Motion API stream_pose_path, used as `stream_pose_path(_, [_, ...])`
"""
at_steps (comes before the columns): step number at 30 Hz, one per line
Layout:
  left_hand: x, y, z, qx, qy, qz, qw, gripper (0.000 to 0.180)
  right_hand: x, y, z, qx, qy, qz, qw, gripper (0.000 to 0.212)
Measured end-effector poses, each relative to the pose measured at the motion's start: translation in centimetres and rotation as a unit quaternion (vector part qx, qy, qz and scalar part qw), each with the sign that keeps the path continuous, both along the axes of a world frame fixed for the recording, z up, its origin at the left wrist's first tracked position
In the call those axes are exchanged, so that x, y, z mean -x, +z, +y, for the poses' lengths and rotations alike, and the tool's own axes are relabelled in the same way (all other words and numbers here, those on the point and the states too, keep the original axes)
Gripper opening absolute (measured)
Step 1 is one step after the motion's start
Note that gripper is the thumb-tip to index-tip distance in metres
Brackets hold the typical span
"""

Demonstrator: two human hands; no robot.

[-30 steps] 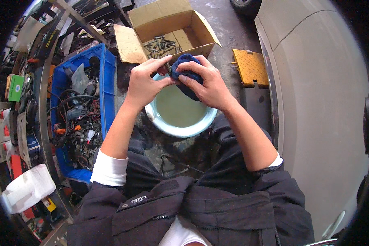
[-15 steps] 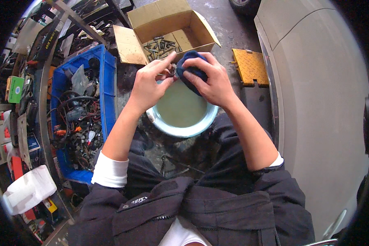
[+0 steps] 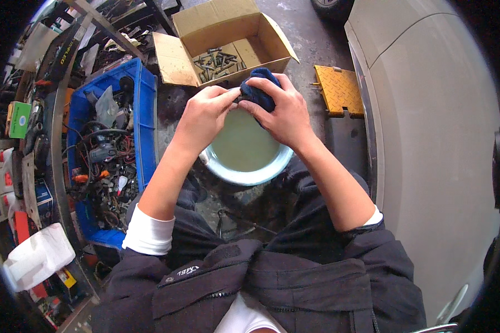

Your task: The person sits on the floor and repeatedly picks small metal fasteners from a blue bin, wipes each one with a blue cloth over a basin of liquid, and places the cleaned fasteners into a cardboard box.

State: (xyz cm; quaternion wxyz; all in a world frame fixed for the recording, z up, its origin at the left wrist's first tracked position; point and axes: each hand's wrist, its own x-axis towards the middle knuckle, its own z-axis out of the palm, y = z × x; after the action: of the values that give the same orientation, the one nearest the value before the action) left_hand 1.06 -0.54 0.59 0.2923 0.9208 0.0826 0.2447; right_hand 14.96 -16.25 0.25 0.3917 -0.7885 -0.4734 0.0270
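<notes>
My right hand (image 3: 280, 108) is closed round a bunched dark blue cloth (image 3: 259, 91), above the far side of a pale blue basin (image 3: 249, 177). Cloudy greenish water (image 3: 244, 141) fills the basin. Close by on the left, my left hand (image 3: 205, 114) pinches a small dark metal part (image 3: 239, 99). The cloth meets this part between the two hands. Fingers cover most of the part, so its exact kind is hidden. Just beyond the hands, an open cardboard box (image 3: 222, 30) holds several metal bolts (image 3: 219, 64).
A blue crate (image 3: 144, 119) full of tools, wires and loose parts stands at the left, beside a cluttered metal rack (image 3: 55, 127). On the right are a yellow tread-plate piece (image 3: 340, 91) and a light-coloured car body (image 3: 433, 139). A tyre (image 3: 333, 8) shows at the far edge.
My hands have come together. The right hand has shifted slightly left with the cloth, which now presses against the small part, and my left fingers have closed in more tightly.
</notes>
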Motion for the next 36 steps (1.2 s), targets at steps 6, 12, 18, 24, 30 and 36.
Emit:
stream_pose_path(6, [0.0, 0.2, -0.1, 0.069, 0.056, 0.006, 0.996, 0.023, -0.2, 0.0, 0.4, -0.005, 0.052, -0.132, 0.990, 0.045])
stream_pose_path(12, [0.5, -0.4, -0.1, 0.068, 0.075, 0.001, 0.995, 0.021, 0.8, -1.0, 0.8, -0.031, 0.058, 0.030, 0.997, 0.059])
stream_pose_path(18, [0.6, -0.3, -0.9, 0.025, 0.034, -0.072, 0.996, 0.026, 0.6, -0.5, 1.1, -0.044, 0.045, 0.166, 0.984, 0.047])
stream_pose_path(24, [0.5, 0.2, -1.7, 0.212, 0.078, 0.001, 0.974, 0.020, 0.6, -1.1, 1.1, -0.026, 0.016, -0.014, 0.999, 0.037])
stream_pose_path(30, [0.0, -1.2, -2.0, 0.346, 0.123, -0.005, 0.930, 0.024, 1.1, -0.7, 1.3, -0.072, -0.009, -0.145, 0.987, 0.038])
stream_pose_path(36, [-0.1, -0.4, -0.6, 0.342, 0.127, -0.070, 0.928, 0.028, 0.9, 0.0, 1.4, -0.152, 0.004, -0.084, 0.985, 0.038])
